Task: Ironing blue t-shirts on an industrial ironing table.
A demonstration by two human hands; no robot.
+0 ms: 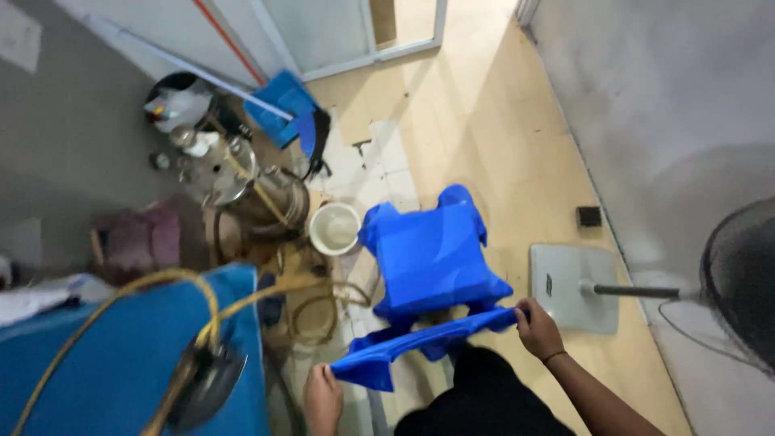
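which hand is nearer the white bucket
Left. The left hand grips the blue chair's back just below the white bucket; the right hand grips the far end, right of it.

You have a bright blue plastic chair in front of you, one solid colour with no pattern. Your sleeve or trousers at the bottom edge are black. The floor is pale yellow-tan wood grain, with a patch of off-white tiles. To your right the fan base is light grey, its pole dark grey and its head black. The small bucket is white. The hose is dull yellow, lying over a blue cover. The wall is plain grey. The metal tanks are silvery brown.
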